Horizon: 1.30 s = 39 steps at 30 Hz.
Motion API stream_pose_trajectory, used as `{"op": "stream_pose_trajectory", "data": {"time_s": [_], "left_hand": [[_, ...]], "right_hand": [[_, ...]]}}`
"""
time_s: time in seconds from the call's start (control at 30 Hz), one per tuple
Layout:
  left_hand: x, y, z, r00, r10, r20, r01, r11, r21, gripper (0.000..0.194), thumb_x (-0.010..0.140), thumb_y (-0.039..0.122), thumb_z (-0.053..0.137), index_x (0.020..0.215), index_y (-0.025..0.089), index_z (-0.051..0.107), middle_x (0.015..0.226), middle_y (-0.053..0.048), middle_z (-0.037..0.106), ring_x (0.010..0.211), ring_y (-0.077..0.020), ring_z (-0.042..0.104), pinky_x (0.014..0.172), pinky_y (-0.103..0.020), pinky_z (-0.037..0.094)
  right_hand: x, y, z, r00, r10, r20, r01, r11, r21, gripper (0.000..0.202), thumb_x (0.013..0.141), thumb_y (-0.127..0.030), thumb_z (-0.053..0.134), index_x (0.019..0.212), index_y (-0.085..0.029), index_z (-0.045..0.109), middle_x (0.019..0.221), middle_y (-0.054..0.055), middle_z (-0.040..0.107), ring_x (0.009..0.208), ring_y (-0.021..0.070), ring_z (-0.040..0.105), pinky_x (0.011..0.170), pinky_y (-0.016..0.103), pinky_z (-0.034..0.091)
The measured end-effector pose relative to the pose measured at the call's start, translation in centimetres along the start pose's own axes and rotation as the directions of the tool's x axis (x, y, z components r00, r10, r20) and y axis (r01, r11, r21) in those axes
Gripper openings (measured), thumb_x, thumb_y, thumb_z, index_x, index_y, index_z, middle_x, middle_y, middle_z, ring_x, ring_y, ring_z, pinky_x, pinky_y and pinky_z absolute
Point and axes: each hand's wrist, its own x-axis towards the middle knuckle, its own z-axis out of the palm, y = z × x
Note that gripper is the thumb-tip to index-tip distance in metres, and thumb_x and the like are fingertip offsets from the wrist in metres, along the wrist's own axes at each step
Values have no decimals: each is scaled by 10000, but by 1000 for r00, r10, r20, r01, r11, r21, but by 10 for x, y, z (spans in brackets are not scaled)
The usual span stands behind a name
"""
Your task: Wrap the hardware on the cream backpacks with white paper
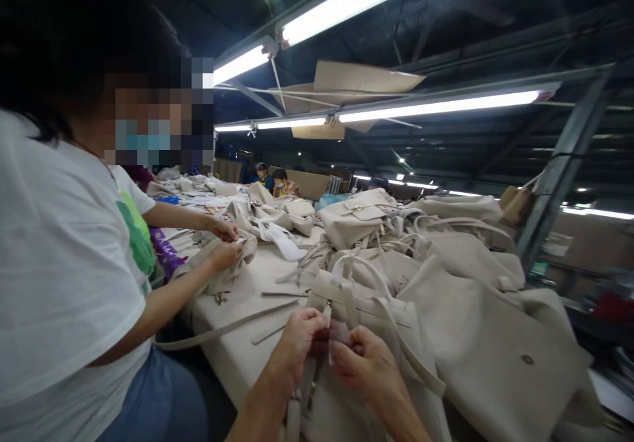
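The left hand (301, 339) seems to pinch the beige zip pull (327, 314); the right (365, 357) nips clear plastic film (338, 336). A loosened grip could let the slick film slip.

Lettering overall: none readable.
Clear film (339, 344): no legible print.
Purple packet (167, 255), toward the left edge of the desk (265, 271): surface too blurred to read.
White strip (284, 240), mid-desk: small dark marks, cannot tell whether text.
Co-worker's shirt (59, 230): green picture on the chest, no words made out.
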Motion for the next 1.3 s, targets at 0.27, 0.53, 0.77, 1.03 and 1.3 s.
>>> {"op": "stream_pose_trajectory", "data": {"time_s": [0.27,0.53,0.77,1.03,1.3], "left_hand": [[2,-12,-4,993,94,-64,-93,996,14,327,491,380,783,532,172,534,486,54,494,482,-87,428,502,-228,339],[0,-13,-2,982,148,-117,-144,989,45,310,490,373,778,513,171,545,495,30,526,500,-118,471,532,-254,394],[4,-18,-1,957,212,-199,-207,977,44,301,525,327,768,480,176,511,481,40,489,494,-89,402,505,-225,316],[8,-29,-3,934,237,-269,-238,971,29,273,535,252,761,467,176,509,458,44,483,471,-85,391,481,-221,309],[13,-33,-5,922,219,-320,-254,964,-72,353,458,227,850,602,183,530,493,60,548,471,-84,471,491,-206,372]], "right_hand": [[16,-6,21,1000,12,-5,-13,994,-105,292,609,-389,698,654,-241,450,481,-66,543,462,136,565,422,208,390],[7,-19,6,988,99,117,-107,992,69,370,582,-521,689,714,-184,609,623,3,668,617,189,675,542,247,515],[13,3,21,999,-2,-42,7,992,126,362,610,-545,672,694,-198,612,619,21,672,606,205,671,506,253,519],[14,7,22,1000,-18,-25,21,992,123,356,634,-540,682,717,-197,628,639,26,670,590,201,665,516,265,532],[13,15,25,998,-65,-22,66,994,89,341,681,-535,669,710,-198,628,635,30,683,593,203,673,480,248,515]]}}
